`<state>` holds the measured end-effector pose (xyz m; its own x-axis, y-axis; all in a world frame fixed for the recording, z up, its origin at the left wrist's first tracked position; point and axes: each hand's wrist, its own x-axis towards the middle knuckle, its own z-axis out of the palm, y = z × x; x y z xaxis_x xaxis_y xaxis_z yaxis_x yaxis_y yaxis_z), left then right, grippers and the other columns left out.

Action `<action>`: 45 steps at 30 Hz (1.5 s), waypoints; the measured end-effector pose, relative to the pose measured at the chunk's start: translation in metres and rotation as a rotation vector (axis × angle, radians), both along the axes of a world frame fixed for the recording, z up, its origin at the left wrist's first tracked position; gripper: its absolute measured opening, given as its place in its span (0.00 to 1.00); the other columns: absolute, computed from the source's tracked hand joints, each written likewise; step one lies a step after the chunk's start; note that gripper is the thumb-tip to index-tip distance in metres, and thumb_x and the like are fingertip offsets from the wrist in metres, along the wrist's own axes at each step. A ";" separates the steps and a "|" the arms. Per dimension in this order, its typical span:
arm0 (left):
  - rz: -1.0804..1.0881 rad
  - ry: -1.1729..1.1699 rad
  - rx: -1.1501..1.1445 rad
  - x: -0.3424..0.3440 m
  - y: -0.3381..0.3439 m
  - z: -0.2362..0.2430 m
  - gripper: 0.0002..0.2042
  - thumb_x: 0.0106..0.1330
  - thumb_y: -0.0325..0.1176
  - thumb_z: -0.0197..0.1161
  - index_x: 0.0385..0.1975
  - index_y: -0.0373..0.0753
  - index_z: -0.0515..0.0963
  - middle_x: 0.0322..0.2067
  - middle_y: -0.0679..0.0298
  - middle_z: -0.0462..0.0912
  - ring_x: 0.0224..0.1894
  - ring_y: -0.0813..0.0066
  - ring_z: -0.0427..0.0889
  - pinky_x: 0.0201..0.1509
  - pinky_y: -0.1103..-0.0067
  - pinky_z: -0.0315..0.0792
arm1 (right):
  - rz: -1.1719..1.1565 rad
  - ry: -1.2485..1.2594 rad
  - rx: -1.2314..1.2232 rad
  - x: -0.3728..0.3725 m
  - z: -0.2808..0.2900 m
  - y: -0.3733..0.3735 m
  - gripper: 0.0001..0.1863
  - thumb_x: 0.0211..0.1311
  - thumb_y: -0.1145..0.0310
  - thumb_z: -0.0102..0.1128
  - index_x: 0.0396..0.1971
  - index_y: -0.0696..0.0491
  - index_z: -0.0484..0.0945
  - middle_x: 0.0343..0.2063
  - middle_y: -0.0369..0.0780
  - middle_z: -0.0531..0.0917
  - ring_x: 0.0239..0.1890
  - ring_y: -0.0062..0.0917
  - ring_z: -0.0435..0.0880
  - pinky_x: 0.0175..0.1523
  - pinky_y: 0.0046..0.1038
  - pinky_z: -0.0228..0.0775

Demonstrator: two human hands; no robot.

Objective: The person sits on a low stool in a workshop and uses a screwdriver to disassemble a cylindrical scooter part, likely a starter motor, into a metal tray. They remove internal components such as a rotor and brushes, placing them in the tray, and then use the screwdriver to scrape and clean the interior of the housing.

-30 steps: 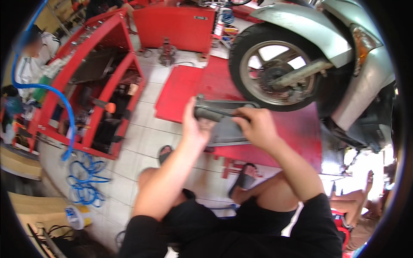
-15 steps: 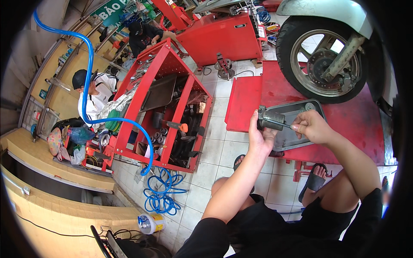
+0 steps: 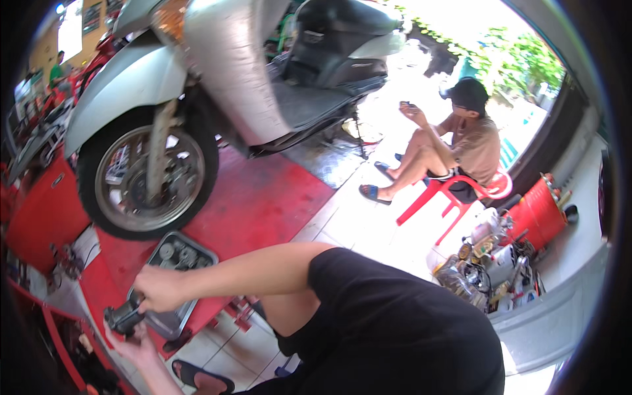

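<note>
Cupping a dark metal cylinder (image 3: 122,320) in the left hand (image 3: 135,347), I have it low at the left of the head view, fingers wrapped around it from below. The right hand (image 3: 159,288) is curled against the cylinder's right end, so both hands are close together on one piece; whether the right fingers pinch something thin as well, I cannot tell. Just beyond, partly behind the right forearm, a grey tray (image 3: 170,321) sits on a red platform (image 3: 253,197), with round metal parts (image 3: 187,254) gathered at its far end. Past the tray I see the front wheel (image 3: 135,181) of a silver scooter (image 3: 227,66). Farther off to the right, a person (image 3: 477,141) in a dark cap sits on a red chair (image 3: 424,196), near a red drum (image 3: 536,214). Green leaves (image 3: 513,59) show beyond in bright light.
</note>
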<state>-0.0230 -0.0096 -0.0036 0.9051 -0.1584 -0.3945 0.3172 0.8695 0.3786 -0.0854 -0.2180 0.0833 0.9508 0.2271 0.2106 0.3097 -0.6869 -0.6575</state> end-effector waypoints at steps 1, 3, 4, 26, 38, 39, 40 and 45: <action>0.089 0.096 0.004 0.002 0.006 0.002 0.29 0.60 0.43 0.71 0.58 0.35 0.72 0.53 0.54 0.79 0.54 0.57 0.81 0.59 0.63 0.76 | -0.007 0.021 0.050 -0.006 0.007 0.004 0.18 0.55 0.57 0.71 0.27 0.60 0.84 0.25 0.52 0.84 0.34 0.49 0.86 0.40 0.43 0.77; 0.068 0.016 0.008 -0.004 0.000 0.008 0.32 0.58 0.43 0.72 0.59 0.34 0.71 0.53 0.54 0.78 0.55 0.59 0.80 0.62 0.64 0.74 | -0.096 0.072 -0.092 -0.012 0.012 0.005 0.21 0.56 0.53 0.70 0.27 0.60 0.85 0.26 0.53 0.84 0.35 0.50 0.86 0.41 0.43 0.78; 0.072 0.039 0.012 -0.005 -0.004 0.012 0.31 0.59 0.43 0.71 0.59 0.34 0.71 0.54 0.53 0.78 0.56 0.59 0.79 0.62 0.64 0.74 | -0.143 0.100 -0.167 -0.010 0.013 0.006 0.22 0.57 0.52 0.70 0.27 0.60 0.85 0.27 0.53 0.85 0.36 0.50 0.86 0.42 0.44 0.79; -0.051 -0.090 -0.096 -0.009 -0.003 0.008 0.16 0.68 0.49 0.64 0.46 0.46 0.78 0.45 0.58 0.83 0.50 0.60 0.82 0.56 0.61 0.78 | -0.040 0.073 0.141 -0.004 -0.002 0.009 0.10 0.58 0.71 0.71 0.27 0.61 0.80 0.17 0.42 0.82 0.22 0.23 0.83 0.28 0.29 0.73; 0.116 -0.016 -0.023 -0.017 0.000 0.033 0.21 0.63 0.49 0.67 0.50 0.44 0.75 0.49 0.62 0.79 0.55 0.60 0.78 0.63 0.55 0.71 | 0.085 -0.232 0.005 -0.004 0.006 0.009 0.10 0.57 0.69 0.67 0.33 0.61 0.82 0.32 0.49 0.85 0.34 0.48 0.84 0.39 0.42 0.76; 0.119 0.003 -0.028 -0.016 -0.002 0.034 0.21 0.66 0.49 0.65 0.53 0.46 0.74 0.51 0.63 0.77 0.56 0.60 0.76 0.62 0.54 0.70 | 0.082 -0.254 0.009 -0.004 0.005 0.006 0.10 0.57 0.69 0.67 0.34 0.60 0.82 0.32 0.49 0.85 0.34 0.48 0.84 0.39 0.42 0.76; 0.086 -0.006 -0.049 -0.014 -0.005 0.033 0.21 0.66 0.49 0.64 0.53 0.46 0.74 0.51 0.63 0.76 0.57 0.58 0.75 0.63 0.54 0.70 | 0.082 -0.276 0.012 -0.004 0.005 0.002 0.09 0.57 0.70 0.66 0.34 0.60 0.83 0.33 0.49 0.85 0.34 0.49 0.84 0.39 0.43 0.76; 0.090 -0.021 -0.049 -0.015 -0.009 0.030 0.21 0.67 0.50 0.63 0.53 0.46 0.74 0.51 0.62 0.76 0.57 0.57 0.75 0.63 0.53 0.69 | -0.001 -0.229 -0.084 -0.008 0.003 0.007 0.07 0.58 0.75 0.65 0.35 0.60 0.83 0.30 0.49 0.85 0.31 0.45 0.85 0.38 0.40 0.76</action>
